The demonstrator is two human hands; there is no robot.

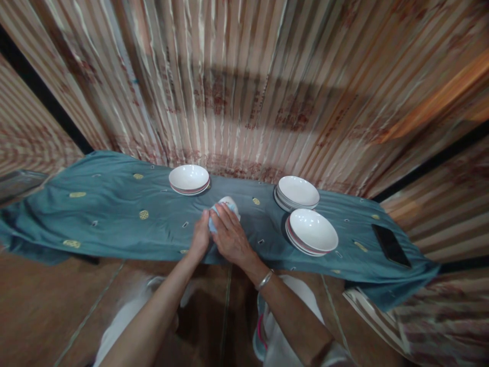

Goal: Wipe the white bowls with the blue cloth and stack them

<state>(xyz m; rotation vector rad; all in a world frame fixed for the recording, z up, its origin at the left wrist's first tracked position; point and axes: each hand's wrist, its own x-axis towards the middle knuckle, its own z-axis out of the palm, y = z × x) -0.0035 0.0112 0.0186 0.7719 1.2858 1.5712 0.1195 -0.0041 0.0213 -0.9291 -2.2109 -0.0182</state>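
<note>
Near the front middle of the cloth-covered table, my two hands are close together around a white bowl [230, 202], of which only the far part shows. My left hand [200, 235] grips it from the left, its fingers mostly hidden. Over the near side lies my right hand [233, 237], closed on a light blue cloth [214, 222] that is pressed against the bowl. A small stack of white bowls [189, 178] with a red band stands behind my left hand. Two more stacks are at the right, a rear stack [297, 191] and a front stack [313, 230].
A teal patterned tablecloth [118, 219] covers the long narrow table. At its right end lies a black phone [390, 245]. Behind the table hangs a striped sheet wall [237, 102], with dark poles [431, 163] at the sides. My knees are under the front edge.
</note>
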